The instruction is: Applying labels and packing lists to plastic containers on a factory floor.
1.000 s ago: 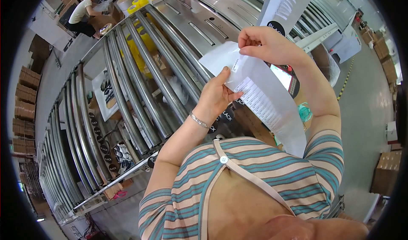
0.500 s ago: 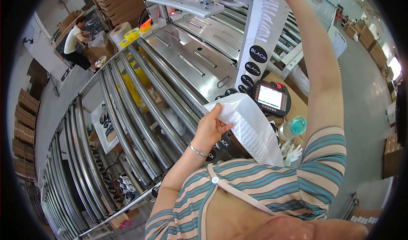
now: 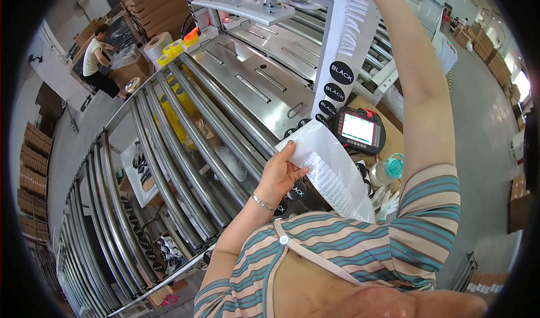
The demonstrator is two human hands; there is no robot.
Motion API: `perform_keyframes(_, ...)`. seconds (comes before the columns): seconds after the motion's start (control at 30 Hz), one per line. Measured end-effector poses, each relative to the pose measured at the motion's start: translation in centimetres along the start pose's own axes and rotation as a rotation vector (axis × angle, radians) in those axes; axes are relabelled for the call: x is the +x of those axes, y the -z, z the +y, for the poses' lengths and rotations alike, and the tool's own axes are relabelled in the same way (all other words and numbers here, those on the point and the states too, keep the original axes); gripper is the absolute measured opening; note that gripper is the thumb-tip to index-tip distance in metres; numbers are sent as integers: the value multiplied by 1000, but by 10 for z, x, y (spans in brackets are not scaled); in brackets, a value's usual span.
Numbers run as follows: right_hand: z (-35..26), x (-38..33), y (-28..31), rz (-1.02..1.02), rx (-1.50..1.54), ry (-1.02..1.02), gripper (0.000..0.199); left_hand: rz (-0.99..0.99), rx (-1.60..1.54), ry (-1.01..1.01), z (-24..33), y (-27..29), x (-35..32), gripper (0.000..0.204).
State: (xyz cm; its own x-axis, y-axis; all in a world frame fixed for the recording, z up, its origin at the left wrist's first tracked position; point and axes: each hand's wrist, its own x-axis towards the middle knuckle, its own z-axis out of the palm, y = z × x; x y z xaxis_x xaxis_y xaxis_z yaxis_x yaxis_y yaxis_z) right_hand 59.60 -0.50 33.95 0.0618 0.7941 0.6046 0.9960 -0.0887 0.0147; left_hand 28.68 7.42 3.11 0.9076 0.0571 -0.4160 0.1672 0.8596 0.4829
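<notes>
Left hand: I see my left hand at centre, thumb and fingers pinching the top left edge of a white sheet.
Sheet: it hangs from that pinch down to the right, over the near end of the conveyor, with rows of small print on it; its lower corner reaches almost to my striped shirt.
Right hand: my right arm is raised far up to the top edge; the hand itself is cut off there, so I cannot tell how it grips.
Strip: a long white paper strip hangs below the raised arm, carrying round black stickers in a column and lines of print above them.
Edges: the steel rollers run from near left to far centre, ending at a flat steel plate.
Open room: grey floor lies to the right of my arm.
Packages: brown cartons are stacked at the far left wall, and more at top centre.
Pendant: a black handheld screen with a red button sits just right of the sheet.
Tape: yellow and white rolls stand far left of the plate.
</notes>
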Motion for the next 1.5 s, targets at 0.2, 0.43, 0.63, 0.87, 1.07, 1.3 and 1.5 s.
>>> perform_keyframes(0.2, 6, -4, -3, -22, 32, -56, 47, 43, 5, -3, 0, -2, -3, 29)
perform_keyframes(0.43, -13, 15, -25, -61, -611, -440, 48, 31, 1, 8, -1, 0, 0, 30)
perform_keyframes(0.63, -19, 15, -18, -138, -644, -434, 47, 50, 36, 9, -2, -4, -1, 31)
perform_keyframes(0.87, -36, -12, -5, 69, -142, -44, 44, 59, 10, -17, 0, 1, -7, 30)
perform_keyframes(1.07, -118, -60, -68, 58, -97, -186, 22, 58, -13, -158, 14, -5, -12, 27)
perform_keyframes(1.3, -197, -161, -111, -125, 195, -29, 19, 56, -63, -291, 27, -19, -25, 32)
perform_keyframes(1.5, -211, -176, -119, -54, 156, -96, 19, -21, -70, -297, 22, -27, -35, 29)
